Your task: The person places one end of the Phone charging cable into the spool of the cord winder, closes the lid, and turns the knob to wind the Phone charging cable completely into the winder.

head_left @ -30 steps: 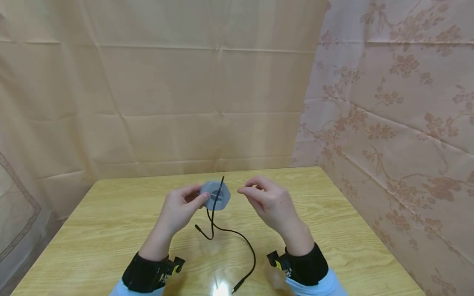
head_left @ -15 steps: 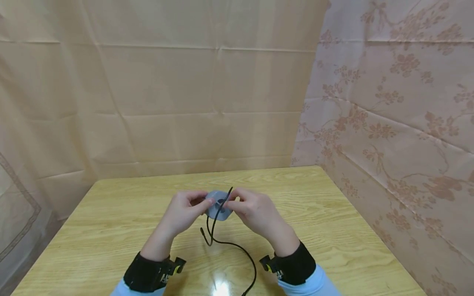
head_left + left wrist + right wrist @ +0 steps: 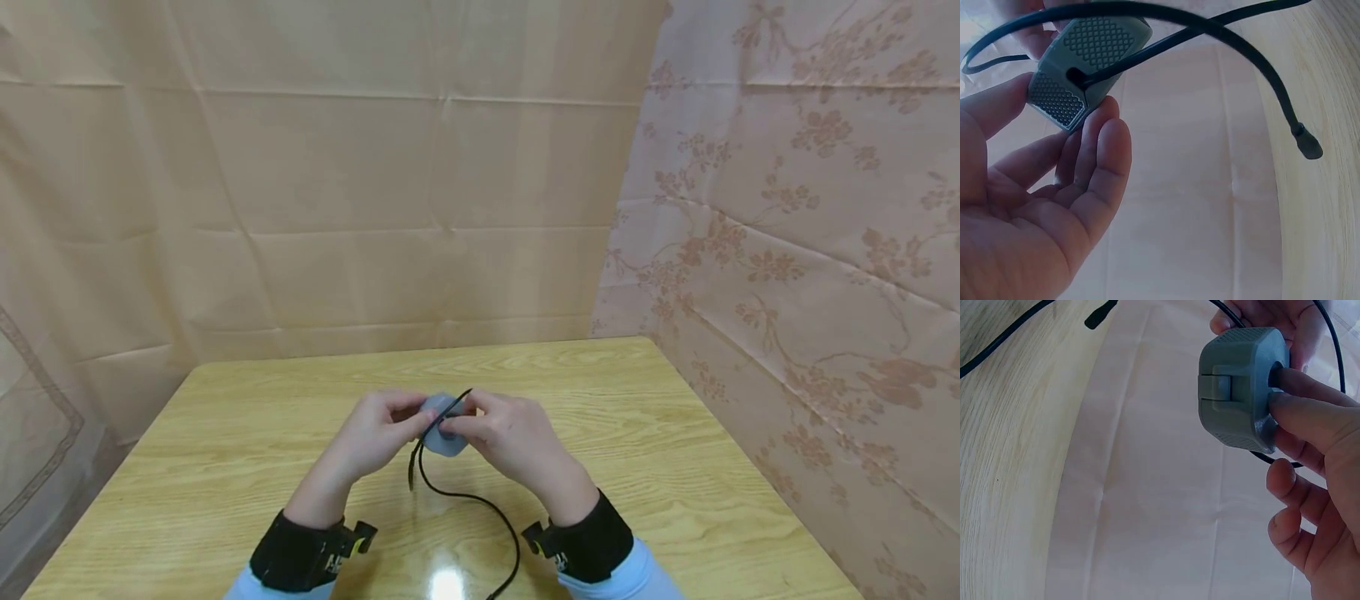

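Note:
A grey hexagonal cable winder (image 3: pixel 448 443) is held above the table between both hands. Its sides are textured, and a black cable (image 3: pixel 1141 56) runs out through a slot in its edge. My left hand (image 3: pixel 371 442) holds the winder's left side between thumb and fingers. From the right, my right hand (image 3: pixel 521 437) pinches the knob in the middle of its face; the right wrist view shows thumb and finger at the recess, hiding most of the knob. A clip (image 3: pixel 1216 387) shows on the winder's side. One cable end carries a small black plug (image 3: pixel 1309 144).
The longer cable length (image 3: pixel 498 508) curves down towards the near edge of the wood-grain table (image 3: pixel 247 433). A beige cloth (image 3: pixel 315 183) hangs behind the table, and a flowered cloth (image 3: pixel 787 250) hangs along the right. Each wrist wears a black band (image 3: pixel 296 554) with a camera.
My right hand has moved left from beside the winder and now pinches its knob. The winder has come slightly lower and nearer. The short cable end has swung and hangs closer to the winder.

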A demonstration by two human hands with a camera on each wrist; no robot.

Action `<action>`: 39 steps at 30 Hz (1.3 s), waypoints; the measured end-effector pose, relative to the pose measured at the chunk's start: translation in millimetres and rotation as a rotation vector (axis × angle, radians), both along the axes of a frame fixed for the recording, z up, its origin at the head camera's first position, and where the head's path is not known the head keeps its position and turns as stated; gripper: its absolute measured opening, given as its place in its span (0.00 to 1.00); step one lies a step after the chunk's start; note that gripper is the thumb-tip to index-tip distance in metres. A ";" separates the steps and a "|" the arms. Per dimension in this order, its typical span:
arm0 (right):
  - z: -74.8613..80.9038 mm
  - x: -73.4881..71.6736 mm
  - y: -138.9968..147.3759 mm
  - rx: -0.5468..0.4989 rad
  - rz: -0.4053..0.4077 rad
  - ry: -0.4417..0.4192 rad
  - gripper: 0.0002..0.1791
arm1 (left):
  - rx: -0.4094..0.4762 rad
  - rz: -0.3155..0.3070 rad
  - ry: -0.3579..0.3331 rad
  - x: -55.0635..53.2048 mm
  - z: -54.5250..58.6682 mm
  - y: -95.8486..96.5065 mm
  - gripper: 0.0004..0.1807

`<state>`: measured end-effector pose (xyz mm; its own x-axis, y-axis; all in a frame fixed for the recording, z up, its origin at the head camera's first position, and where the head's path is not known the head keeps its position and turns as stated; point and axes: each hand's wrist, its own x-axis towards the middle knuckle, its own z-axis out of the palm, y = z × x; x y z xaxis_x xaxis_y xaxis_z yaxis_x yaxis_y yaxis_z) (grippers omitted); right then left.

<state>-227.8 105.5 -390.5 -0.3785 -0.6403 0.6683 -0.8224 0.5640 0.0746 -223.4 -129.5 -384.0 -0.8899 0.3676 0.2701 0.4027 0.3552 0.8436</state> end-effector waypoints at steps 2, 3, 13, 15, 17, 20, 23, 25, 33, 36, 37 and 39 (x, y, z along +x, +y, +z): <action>0.5 0.4 0.9 0.003 -0.012 0.002 0.12 | -0.007 -0.009 0.009 0.7 0.1 0.0 0.15; 0.8 0.6 1.4 0.004 -0.017 0.004 0.12 | -0.009 -0.013 0.013 1.0 0.2 0.1 0.15; 2.2 -0.6 3.6 -0.022 -0.002 0.028 0.10 | -0.050 -0.044 0.024 0.1 1.4 -0.5 0.14; 2.3 -0.7 3.2 -0.036 0.003 0.032 0.10 | -0.061 -0.044 0.018 0.5 2.0 -0.2 0.15; 2.1 -0.7 2.7 -0.052 0.008 0.037 0.09 | -0.060 -0.044 0.004 1.2 2.8 0.1 0.15; 1.6 -1.2 2.0 -0.083 0.008 0.059 0.09 | -0.051 -0.039 -0.017 2.5 4.2 0.4 0.16; -0.4 -1.8 0.7 -0.117 -0.009 0.095 0.09 | -0.038 -0.026 -0.026 3.1 4.8 0.9 0.17; -1.3 -1.2 -1.2 -0.136 -0.023 0.105 0.10 | -0.027 -0.024 -0.021 3.0 4.6 1.1 0.18; -2.9 5.2 -10.0 -0.143 -0.104 0.090 0.14 | -0.014 0.029 0.075 3.5 4.6 4.5 0.15; -3.6 7.1 -11.2 -0.123 -0.146 0.093 0.16 | -0.016 0.048 0.134 3.6 4.3 7.9 0.13; -3.9 7.6 -11.5 -0.114 -0.157 0.094 0.16 | -0.017 0.052 0.153 3.6 3.7 8.8 0.13; -4.5 8.3 -12.3 -0.102 -0.172 0.096 0.17 | -0.018 0.064 0.172 3.9 3.2 10.8 0.12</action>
<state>-219.5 93.2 -395.0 -0.4074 -0.4995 0.7645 -0.7054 0.7038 0.0840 -219.5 -118.8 -380.8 -0.8530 0.3175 0.4143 0.5165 0.3994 0.7574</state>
